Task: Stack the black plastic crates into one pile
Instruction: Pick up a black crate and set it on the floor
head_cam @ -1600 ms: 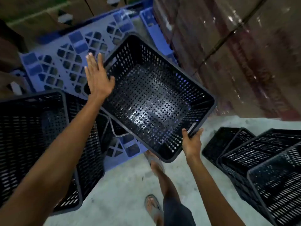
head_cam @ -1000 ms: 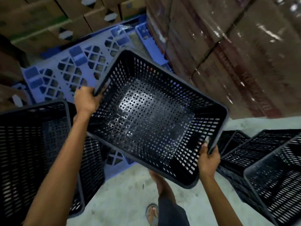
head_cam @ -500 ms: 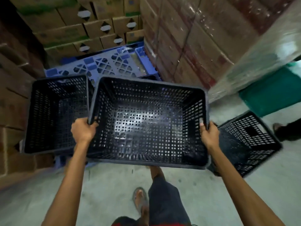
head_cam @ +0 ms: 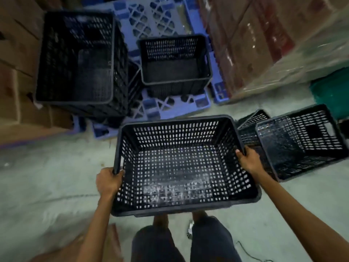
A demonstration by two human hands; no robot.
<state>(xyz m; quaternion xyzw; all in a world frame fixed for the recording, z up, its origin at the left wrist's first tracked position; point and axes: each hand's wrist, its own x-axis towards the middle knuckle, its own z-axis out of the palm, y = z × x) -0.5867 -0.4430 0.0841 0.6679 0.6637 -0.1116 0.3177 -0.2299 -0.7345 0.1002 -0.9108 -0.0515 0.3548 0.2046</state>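
Observation:
I hold a black perforated plastic crate level in front of my body, above the concrete floor. My left hand grips its left rim and my right hand grips its right rim. A tall pile of black crates stands on the blue pallet at the upper left. A single black crate sits on the pallet to the right of that pile. More black crates lie tilted on the floor at the right, close to my right hand.
The blue plastic pallet lies ahead. Shrink-wrapped cardboard cartons rise at the upper right and brown cartons line the left. A green object sits at the far right. Grey concrete floor spreads to my left.
I have carried the crate back from the pallet and lowered it. The view has dropped, so a single crate on the pallet now shows. Earlier my left hand closed on the rim.

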